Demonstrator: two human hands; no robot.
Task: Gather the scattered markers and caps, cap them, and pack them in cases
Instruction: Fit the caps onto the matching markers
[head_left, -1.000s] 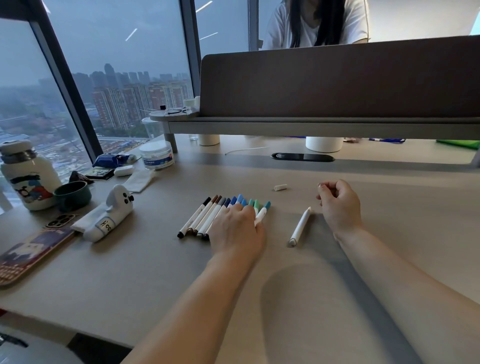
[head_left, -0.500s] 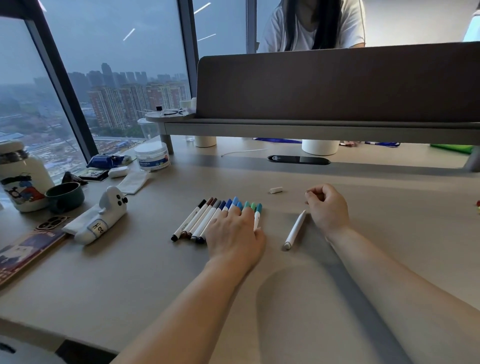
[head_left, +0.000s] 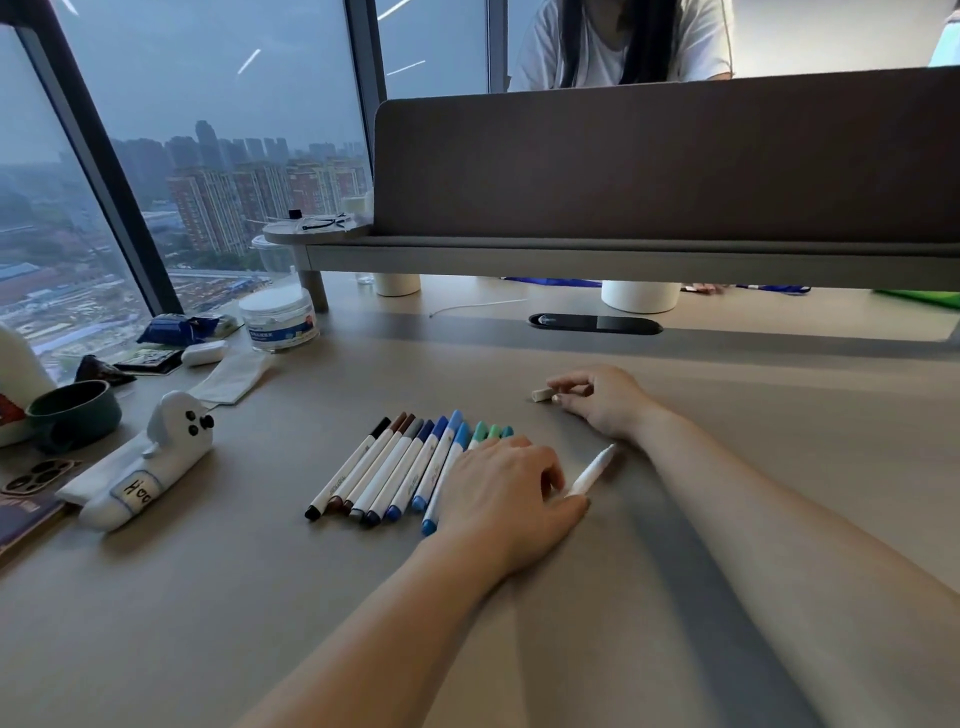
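Note:
A row of several capped markers (head_left: 395, 467), black through browns, blues and greens, lies side by side on the desk (head_left: 260, 597). My left hand (head_left: 506, 486) rests palm down on the right end of that row, covering the green ones, and its thumb touches the near end of a lone white marker (head_left: 595, 467). Farther back, my right hand (head_left: 605, 402) pinches the right end of a small white cap (head_left: 540, 394) between index finger and thumb; the cap still lies on the desk. A white dog-shaped pencil case (head_left: 150, 467) lies at the left.
At the left edge sit a dark green cup (head_left: 72, 415), a phone (head_left: 39, 475), a white tub (head_left: 278, 319) and small packets. A grey divider panel (head_left: 665, 166) on a shelf spans the back, with a person seated behind it.
My right hand has reached left to the white cap and taken it between its fingertips. My left hand has slid right along the row towards the white marker.

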